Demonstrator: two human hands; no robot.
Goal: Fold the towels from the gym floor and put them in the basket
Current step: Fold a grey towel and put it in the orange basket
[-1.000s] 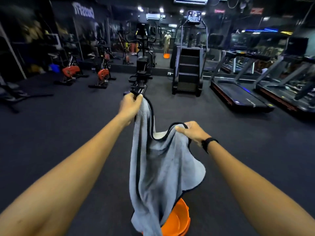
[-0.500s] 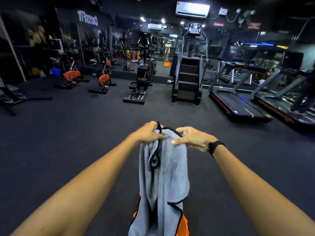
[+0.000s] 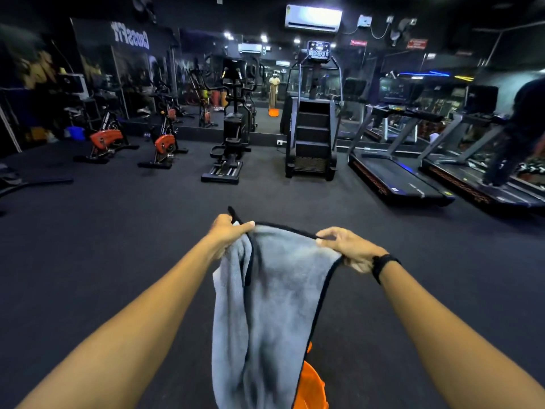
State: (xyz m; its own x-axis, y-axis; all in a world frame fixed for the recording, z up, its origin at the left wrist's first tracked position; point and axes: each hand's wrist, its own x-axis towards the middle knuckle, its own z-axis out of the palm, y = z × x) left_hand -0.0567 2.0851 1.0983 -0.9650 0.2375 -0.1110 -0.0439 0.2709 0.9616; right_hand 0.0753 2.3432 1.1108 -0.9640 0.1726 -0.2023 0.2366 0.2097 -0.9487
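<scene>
A grey towel (image 3: 274, 296) with black trim hangs doubled in front of me, held up by both arms. My left hand (image 3: 228, 231) grips its upper left corner, with a black loop sticking up past the fingers. My right hand (image 3: 346, 246), a black band on the wrist, pinches the top edge on the right. Between the hands the top edge is stretched almost straight. Below, the orange basket (image 3: 311, 385) stands on the floor, mostly hidden behind the towel's lower end.
Dark rubber gym floor (image 3: 103, 231) spreads all around. Exercise bikes (image 3: 103, 140), an elliptical (image 3: 228, 137) and a stair climber (image 3: 311, 134) line the mirrored back wall. Treadmills (image 3: 398, 178) stand at right, with a person (image 3: 519, 128) on the far one.
My hands met at the towel's top half a second ago and have now drawn apart, stretching the doubled top edge. My view has tilted slightly downward.
</scene>
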